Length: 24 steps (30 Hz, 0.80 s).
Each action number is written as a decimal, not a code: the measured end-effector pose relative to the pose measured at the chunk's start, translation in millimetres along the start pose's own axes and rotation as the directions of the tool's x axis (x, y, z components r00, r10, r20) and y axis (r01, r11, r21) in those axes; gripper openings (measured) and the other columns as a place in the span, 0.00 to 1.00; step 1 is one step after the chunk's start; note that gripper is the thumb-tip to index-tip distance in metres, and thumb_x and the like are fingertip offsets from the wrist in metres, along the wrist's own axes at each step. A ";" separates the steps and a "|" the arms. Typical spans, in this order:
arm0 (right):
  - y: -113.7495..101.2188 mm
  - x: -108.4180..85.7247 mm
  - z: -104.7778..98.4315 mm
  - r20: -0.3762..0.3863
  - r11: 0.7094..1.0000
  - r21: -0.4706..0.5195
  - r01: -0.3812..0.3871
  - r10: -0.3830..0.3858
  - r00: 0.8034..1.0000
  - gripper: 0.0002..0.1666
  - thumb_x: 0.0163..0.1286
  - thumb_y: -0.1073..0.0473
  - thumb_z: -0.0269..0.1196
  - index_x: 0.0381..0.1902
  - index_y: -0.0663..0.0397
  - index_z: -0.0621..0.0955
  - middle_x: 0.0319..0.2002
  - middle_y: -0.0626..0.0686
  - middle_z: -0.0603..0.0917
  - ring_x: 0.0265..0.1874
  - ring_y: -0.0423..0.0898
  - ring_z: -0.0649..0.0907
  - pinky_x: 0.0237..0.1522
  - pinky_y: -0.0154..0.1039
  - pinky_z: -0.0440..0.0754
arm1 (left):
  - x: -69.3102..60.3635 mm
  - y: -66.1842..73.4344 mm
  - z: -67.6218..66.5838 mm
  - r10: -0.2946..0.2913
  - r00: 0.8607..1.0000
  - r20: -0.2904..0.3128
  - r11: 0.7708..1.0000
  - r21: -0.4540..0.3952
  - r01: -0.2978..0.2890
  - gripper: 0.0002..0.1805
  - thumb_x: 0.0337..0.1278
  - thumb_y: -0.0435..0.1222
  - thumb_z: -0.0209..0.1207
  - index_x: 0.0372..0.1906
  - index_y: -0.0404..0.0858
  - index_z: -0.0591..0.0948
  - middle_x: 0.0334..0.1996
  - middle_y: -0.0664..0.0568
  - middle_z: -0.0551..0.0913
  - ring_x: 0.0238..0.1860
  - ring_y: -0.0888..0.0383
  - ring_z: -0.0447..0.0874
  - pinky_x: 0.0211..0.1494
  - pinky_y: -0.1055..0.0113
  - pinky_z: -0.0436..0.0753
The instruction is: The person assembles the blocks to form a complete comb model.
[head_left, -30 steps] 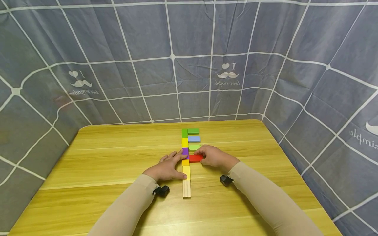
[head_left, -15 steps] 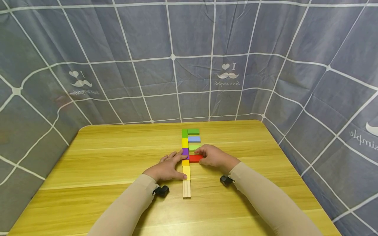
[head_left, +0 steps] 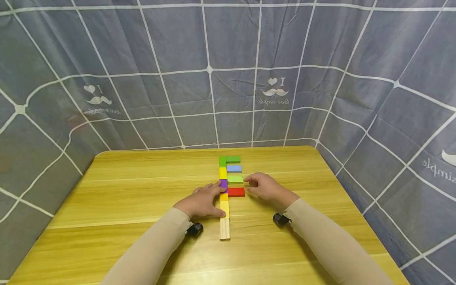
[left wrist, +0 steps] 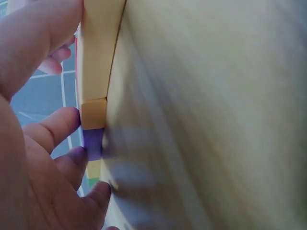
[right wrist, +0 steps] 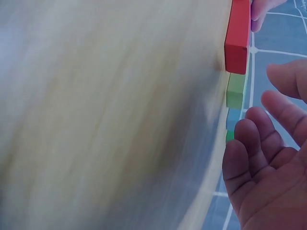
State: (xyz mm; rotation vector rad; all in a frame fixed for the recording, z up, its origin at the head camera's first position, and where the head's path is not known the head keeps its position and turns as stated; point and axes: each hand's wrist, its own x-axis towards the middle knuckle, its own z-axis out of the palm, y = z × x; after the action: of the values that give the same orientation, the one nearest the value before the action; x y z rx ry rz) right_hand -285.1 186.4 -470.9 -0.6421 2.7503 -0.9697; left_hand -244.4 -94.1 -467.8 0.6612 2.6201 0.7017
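A column of coloured wooden blocks lies on the table, with several side blocks reaching right from it. My left hand point(head_left: 203, 201) lies along the column's left side with spread fingers. Its thumb touches the pale yellow block point(head_left: 225, 208) and its index finger the purple block point(head_left: 223, 183). Fingers are relaxed and apart from anything in my right hand point(head_left: 268, 188), which hovers just right of the light green block point(head_left: 235, 180) and the red block point(head_left: 236, 192). The right wrist view shows the red block's end point(right wrist: 236, 58) with a gap to the fingers.
Farther up are a blue block point(head_left: 234, 169), a green side block point(head_left: 233, 159), an upright green block point(head_left: 222, 161) and a yellow one point(head_left: 223, 173). A plain wood block point(head_left: 225, 228) ends the column nearest me. Grey checked cloth point(head_left: 231, 91) hangs behind the table.
My right hand has let go of the red block and drawn away to the right. The red block stays against the column. My left hand has barely moved.
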 end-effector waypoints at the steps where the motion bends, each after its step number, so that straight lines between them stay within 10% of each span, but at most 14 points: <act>1: 0.8 -0.4 -0.4 -0.003 1.000 -0.002 0.000 0.000 1.000 0.19 0.72 0.60 0.69 0.59 0.58 0.85 0.49 0.55 0.87 0.50 0.49 0.84 0.59 0.51 0.83 | 0.0 1.3 -0.6 0.001 1.000 0.001 1.000 0.012 -0.001 0.49 0.53 0.57 0.75 0.79 0.50 0.69 0.86 0.50 0.53 0.86 0.40 0.47 0.85 0.37 0.46; 24: 5.5 -4.0 -11.0 -0.030 0.999 -0.050 0.003 -0.004 1.000 0.20 0.76 0.57 0.65 0.60 0.60 0.85 0.51 0.57 0.87 0.49 0.50 0.83 0.54 0.50 0.84 | 8.2 22.8 -6.6 -0.028 0.999 0.019 0.973 0.230 0.023 0.50 0.52 0.57 0.75 0.79 0.46 0.70 0.85 0.47 0.56 0.86 0.40 0.46 0.85 0.37 0.43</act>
State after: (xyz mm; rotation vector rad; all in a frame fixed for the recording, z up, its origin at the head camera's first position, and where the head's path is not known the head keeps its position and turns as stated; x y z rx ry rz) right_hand -286.5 198.2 -465.8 -0.6453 2.8090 -0.9210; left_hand -246.2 -74.8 -451.8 0.6932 2.7080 0.3834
